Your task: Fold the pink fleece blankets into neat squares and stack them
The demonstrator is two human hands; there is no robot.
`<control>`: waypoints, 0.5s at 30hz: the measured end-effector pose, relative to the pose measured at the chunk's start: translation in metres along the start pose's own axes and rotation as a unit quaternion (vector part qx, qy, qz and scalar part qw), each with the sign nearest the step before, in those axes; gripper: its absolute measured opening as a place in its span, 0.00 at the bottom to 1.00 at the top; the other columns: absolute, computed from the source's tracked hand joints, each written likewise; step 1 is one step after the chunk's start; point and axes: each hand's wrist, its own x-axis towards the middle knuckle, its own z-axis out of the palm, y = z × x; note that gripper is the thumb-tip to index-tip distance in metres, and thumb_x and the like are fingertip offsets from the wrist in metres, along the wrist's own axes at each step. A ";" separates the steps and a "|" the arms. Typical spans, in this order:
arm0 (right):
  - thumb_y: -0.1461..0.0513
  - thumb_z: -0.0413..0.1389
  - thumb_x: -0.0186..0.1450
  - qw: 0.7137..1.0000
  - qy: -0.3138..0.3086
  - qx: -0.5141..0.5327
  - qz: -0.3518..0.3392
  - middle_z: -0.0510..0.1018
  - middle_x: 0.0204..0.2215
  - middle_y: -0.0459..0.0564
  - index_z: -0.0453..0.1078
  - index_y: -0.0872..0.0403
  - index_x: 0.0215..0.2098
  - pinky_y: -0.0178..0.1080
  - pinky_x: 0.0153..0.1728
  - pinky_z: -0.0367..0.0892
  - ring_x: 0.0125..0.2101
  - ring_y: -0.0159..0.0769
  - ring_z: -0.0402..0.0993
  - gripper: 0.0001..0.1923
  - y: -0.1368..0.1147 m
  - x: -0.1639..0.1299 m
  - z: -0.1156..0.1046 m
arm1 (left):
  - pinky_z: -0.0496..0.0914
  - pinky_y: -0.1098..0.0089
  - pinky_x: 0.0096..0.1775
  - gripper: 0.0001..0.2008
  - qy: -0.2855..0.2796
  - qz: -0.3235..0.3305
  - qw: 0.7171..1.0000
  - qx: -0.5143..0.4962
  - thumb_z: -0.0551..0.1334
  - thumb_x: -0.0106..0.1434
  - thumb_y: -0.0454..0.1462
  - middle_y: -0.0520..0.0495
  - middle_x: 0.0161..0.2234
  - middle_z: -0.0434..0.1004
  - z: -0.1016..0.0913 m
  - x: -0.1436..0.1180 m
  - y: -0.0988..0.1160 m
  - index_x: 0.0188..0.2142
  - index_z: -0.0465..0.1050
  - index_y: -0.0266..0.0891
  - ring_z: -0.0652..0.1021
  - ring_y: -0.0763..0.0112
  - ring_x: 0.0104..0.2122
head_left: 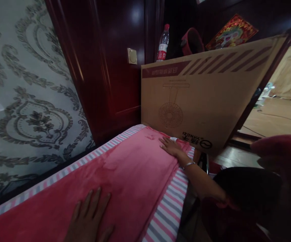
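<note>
A folded pink-red plush blanket (135, 158) lies flat on top of a sheet with pink, grey and white stripes (167, 208). My left hand (87, 215) rests palm down on the near part of the blanket, its fingers spread. Farther off, near the blanket's far right corner, my right hand (171, 147) also lies flat on the plush with fingers stretched out. A thin silver bracelet (189, 164) circles the right wrist. Beside that hand a small white patch (174, 138) shows at the blanket's far edge; I cannot make out what it is.
A large cardboard box (201, 97) stands at the far end of the blanket. Behind its top edge are a red-capped bottle (163, 43) and a red band-shaped object (193, 40). Patterned wallpaper (34, 111) runs along the left. Dark and red shapes fill the lower right.
</note>
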 end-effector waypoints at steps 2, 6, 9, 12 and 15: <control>0.44 0.37 0.73 1.000 0.004 0.003 0.003 0.48 0.72 0.52 0.46 0.47 0.73 0.53 0.67 0.46 0.70 0.47 0.44 0.34 0.006 0.003 0.008 | 0.56 0.37 0.62 0.35 0.011 0.003 1.000 0.004 0.56 0.64 0.55 0.46 0.70 0.54 0.005 -0.001 -0.002 0.68 0.57 0.54 0.57 0.41 0.68; 0.43 0.35 0.73 1.000 0.004 0.007 -0.005 0.48 0.72 0.49 0.45 0.44 0.73 0.52 0.67 0.46 0.71 0.44 0.43 0.34 0.010 0.009 0.019 | 0.56 0.38 0.62 0.35 0.015 0.015 1.000 0.012 0.56 0.64 0.55 0.45 0.70 0.52 0.006 -0.002 -0.001 0.68 0.55 0.54 0.58 0.42 0.68; 0.42 0.34 0.73 1.000 0.004 -0.001 0.000 0.48 0.72 0.50 0.46 0.44 0.73 0.54 0.66 0.47 0.70 0.45 0.44 0.34 0.011 0.010 0.021 | 0.57 0.38 0.62 0.35 0.016 0.012 1.000 0.008 0.56 0.65 0.55 0.44 0.70 0.51 -0.001 -0.001 0.005 0.69 0.53 0.54 0.58 0.43 0.67; 0.44 0.36 0.73 1.000 0.004 -0.013 0.006 0.50 0.72 0.51 0.47 0.44 0.72 0.52 0.66 0.48 0.70 0.44 0.46 0.33 0.010 0.009 0.018 | 0.55 0.37 0.62 0.34 0.001 -0.003 1.000 -0.008 0.55 0.66 0.55 0.42 0.70 0.52 -0.012 0.000 0.013 0.69 0.54 0.54 0.58 0.42 0.67; 0.47 0.39 0.73 1.000 0.005 -0.022 0.015 0.54 0.70 0.58 0.52 0.51 0.71 0.51 0.65 0.51 0.68 0.47 0.52 0.33 0.001 0.005 0.011 | 0.53 0.36 0.63 0.33 -0.022 -0.014 0.999 -0.035 0.54 0.67 0.56 0.40 0.70 0.52 -0.025 0.000 0.023 0.69 0.55 0.52 0.56 0.41 0.68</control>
